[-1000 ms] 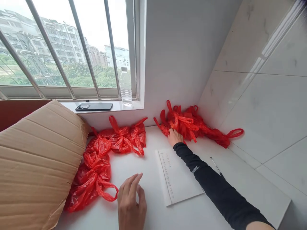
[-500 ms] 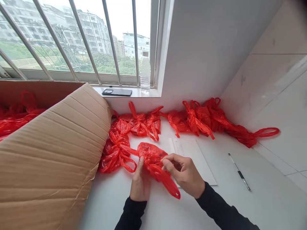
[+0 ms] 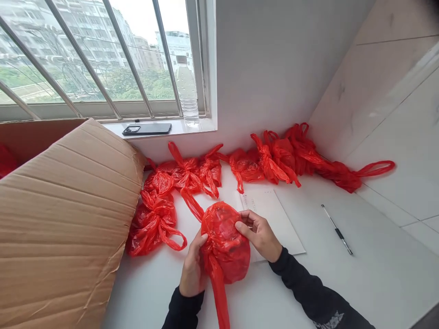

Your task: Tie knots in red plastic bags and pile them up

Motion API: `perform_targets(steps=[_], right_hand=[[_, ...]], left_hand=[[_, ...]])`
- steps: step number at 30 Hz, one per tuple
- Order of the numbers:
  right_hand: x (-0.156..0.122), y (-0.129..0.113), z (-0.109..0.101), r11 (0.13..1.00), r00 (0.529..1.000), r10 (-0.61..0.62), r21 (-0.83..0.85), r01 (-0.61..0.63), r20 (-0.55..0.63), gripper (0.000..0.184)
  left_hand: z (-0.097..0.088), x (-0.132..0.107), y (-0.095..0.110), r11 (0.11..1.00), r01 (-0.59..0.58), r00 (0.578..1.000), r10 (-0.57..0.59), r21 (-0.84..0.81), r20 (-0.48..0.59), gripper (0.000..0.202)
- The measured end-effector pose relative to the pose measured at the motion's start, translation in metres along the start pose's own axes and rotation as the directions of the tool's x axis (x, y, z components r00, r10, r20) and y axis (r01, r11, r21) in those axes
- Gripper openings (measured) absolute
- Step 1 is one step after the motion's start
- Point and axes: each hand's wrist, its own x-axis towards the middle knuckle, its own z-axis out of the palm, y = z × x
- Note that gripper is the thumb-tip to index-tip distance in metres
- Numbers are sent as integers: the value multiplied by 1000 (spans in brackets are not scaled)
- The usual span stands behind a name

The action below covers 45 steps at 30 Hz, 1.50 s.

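A red plastic bag [image 3: 224, 242], bulging and round, sits on the white counter [image 3: 360, 278] in front of me. My left hand [image 3: 192, 267] grips its left side near the lower handle, which trails toward me. My right hand [image 3: 259, 233] pinches the bag's upper right side with curled fingers. Both sleeves are black. The bag's other handle stretches up and left toward a pile of tied red bags [image 3: 161, 201].
More tied red bags [image 3: 295, 157] line the wall to the corner. A sheet of paper [image 3: 274, 214] and a pen [image 3: 336, 230] lie to the right. A large cardboard box flap [image 3: 65, 210] fills the left. A phone [image 3: 147, 129] and a water bottle [image 3: 188, 98] rest on the window sill.
My right hand drew a bag from the far pile to the front and my left hand joined it. The flat bag now stands round and full between both hands.
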Motion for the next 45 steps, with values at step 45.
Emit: perform_targets(steps=[45], right_hand=[[0, -1, -5, 967, 997, -5, 256, -16, 81, 52]], left_hand=[[-2, 4, -4, 809, -145, 989, 120, 570, 82, 28]])
